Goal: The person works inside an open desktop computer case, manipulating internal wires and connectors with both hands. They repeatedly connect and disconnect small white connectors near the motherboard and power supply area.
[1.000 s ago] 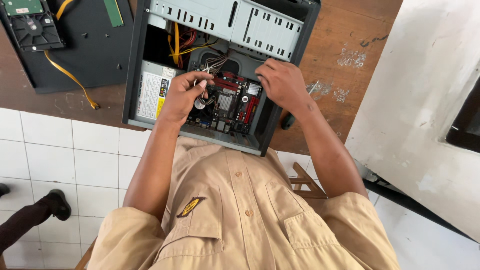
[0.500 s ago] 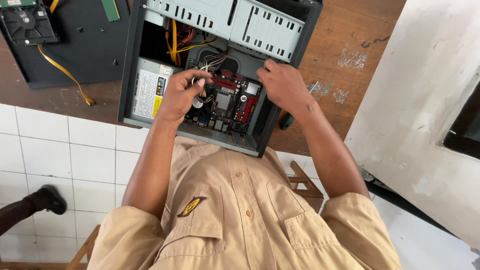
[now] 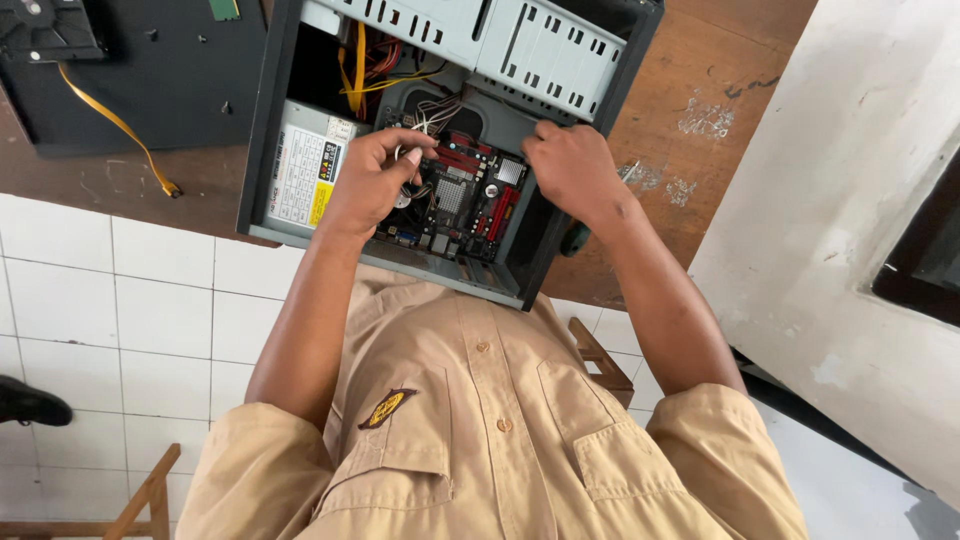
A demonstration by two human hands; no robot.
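Observation:
An open black computer case [image 3: 262,150] lies on a brown wooden table [image 3: 690,190]. Inside it is a red and black motherboard [image 3: 470,195], with a grey power supply [image 3: 305,170] to its left and a grey drive cage [image 3: 520,45] above. My left hand [image 3: 370,185] rests over the board's left side, thumb and forefinger pinched on a thin bundle of white wires [image 3: 432,115]. My right hand [image 3: 570,170] reaches in over the board's upper right corner with fingers curled down; what they touch is hidden.
A black mat [image 3: 150,70] at the table's left holds a hard drive [image 3: 45,25] with a yellow flat cable [image 3: 120,125]. A white wall [image 3: 850,200] stands at the right. Below the table are white floor tiles, a wooden chair part [image 3: 600,360] and another person's black shoe [image 3: 30,402].
Both hands stay inside the case; my left fingers have closed tighter at the wires. The other person's shoe has slid left toward the frame's edge.

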